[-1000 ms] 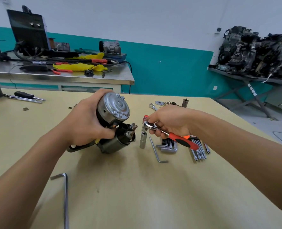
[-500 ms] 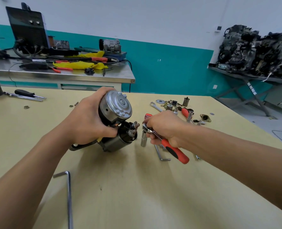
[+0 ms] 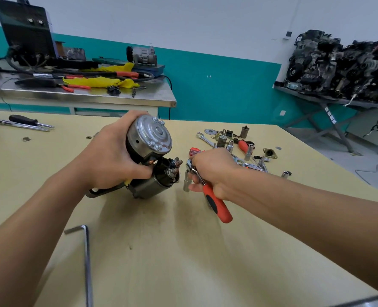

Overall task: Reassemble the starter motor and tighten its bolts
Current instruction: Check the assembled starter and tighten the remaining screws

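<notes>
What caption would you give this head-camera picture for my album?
At a yellow table, the left hand grips a starter motor while the right hand holds a red-handled ratchet and socket.

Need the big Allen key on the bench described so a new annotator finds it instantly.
Start at the pale yellow wooden table: on its near left part lies a long L-shaped grey steel hex key. It lies alone, away from the clutter of sockets and spanners at the far right, and is bare metal, unlike the orange-handled ratchet in the right hand.

Yellow table: hex key, sockets.
</notes>
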`<action>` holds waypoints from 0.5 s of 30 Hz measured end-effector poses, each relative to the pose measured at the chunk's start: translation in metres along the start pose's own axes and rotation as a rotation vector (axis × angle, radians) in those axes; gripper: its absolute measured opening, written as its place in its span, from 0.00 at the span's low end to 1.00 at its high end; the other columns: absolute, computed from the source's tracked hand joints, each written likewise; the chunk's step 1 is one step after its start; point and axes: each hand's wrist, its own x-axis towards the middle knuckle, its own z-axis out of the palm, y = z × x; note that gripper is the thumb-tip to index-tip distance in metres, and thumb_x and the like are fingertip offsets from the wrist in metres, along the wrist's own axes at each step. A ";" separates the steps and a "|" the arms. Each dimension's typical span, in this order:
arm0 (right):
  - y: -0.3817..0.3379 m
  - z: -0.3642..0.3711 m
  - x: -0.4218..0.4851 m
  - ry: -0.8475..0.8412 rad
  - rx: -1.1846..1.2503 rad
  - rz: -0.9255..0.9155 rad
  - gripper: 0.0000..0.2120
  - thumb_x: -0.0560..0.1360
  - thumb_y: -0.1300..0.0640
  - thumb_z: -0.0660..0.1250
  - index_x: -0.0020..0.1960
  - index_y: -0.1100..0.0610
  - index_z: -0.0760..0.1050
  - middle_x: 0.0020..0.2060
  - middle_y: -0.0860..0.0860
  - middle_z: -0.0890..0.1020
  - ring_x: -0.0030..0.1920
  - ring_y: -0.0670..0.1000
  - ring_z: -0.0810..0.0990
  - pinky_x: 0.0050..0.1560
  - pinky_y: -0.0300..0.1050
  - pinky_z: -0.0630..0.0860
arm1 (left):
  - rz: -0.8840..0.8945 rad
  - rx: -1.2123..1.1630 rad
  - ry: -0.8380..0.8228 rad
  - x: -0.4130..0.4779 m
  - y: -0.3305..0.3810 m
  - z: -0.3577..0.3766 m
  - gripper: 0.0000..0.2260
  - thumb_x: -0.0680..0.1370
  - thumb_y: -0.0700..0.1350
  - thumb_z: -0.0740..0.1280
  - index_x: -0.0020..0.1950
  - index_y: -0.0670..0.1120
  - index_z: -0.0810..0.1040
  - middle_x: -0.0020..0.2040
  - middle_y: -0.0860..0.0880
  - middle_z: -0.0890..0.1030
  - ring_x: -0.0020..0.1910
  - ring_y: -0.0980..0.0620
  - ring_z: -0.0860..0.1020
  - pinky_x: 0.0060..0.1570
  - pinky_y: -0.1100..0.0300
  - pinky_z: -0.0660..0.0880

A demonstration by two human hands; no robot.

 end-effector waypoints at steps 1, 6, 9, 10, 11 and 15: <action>-0.001 -0.001 0.001 -0.004 -0.012 0.001 0.08 0.79 0.68 0.59 0.56 0.65 0.75 0.34 0.58 0.75 0.21 0.48 0.70 0.25 0.45 0.81 | 0.001 -0.002 0.000 0.000 0.000 0.000 0.37 0.56 0.53 0.75 0.65 0.60 0.70 0.53 0.64 0.79 0.54 0.62 0.79 0.48 0.77 0.70; -0.012 -0.009 0.013 -0.074 -0.171 -0.028 0.11 0.80 0.67 0.57 0.54 0.65 0.78 0.29 0.58 0.80 0.18 0.46 0.72 0.24 0.37 0.75 | 0.007 0.002 0.007 0.001 -0.001 0.000 0.37 0.56 0.54 0.74 0.65 0.61 0.70 0.53 0.65 0.79 0.54 0.63 0.78 0.48 0.77 0.71; -0.018 -0.016 0.019 -0.144 -0.298 -0.059 0.12 0.80 0.67 0.58 0.50 0.61 0.81 0.30 0.57 0.82 0.21 0.47 0.72 0.22 0.36 0.72 | 0.012 0.001 0.005 0.000 -0.001 0.001 0.38 0.56 0.54 0.74 0.66 0.61 0.70 0.53 0.65 0.79 0.54 0.62 0.78 0.49 0.76 0.71; -0.019 -0.019 0.020 -0.171 -0.352 -0.077 0.12 0.80 0.67 0.59 0.49 0.60 0.81 0.29 0.56 0.82 0.21 0.47 0.72 0.22 0.36 0.71 | 0.015 0.000 0.006 0.000 -0.001 0.000 0.37 0.56 0.54 0.74 0.65 0.61 0.70 0.53 0.65 0.79 0.54 0.62 0.78 0.49 0.75 0.72; -0.019 -0.022 0.022 -0.201 -0.395 -0.093 0.12 0.80 0.66 0.59 0.49 0.59 0.82 0.28 0.55 0.82 0.22 0.47 0.73 0.22 0.37 0.71 | 0.016 -0.002 0.008 0.000 -0.001 0.000 0.37 0.56 0.53 0.75 0.65 0.61 0.70 0.53 0.64 0.79 0.54 0.61 0.79 0.49 0.75 0.72; -0.021 -0.034 0.028 -0.327 -0.513 -0.149 0.13 0.80 0.66 0.61 0.50 0.58 0.84 0.33 0.55 0.84 0.26 0.49 0.74 0.25 0.40 0.71 | 0.021 -0.010 0.011 -0.001 -0.001 0.000 0.37 0.57 0.51 0.75 0.66 0.59 0.71 0.53 0.63 0.79 0.54 0.60 0.79 0.49 0.74 0.73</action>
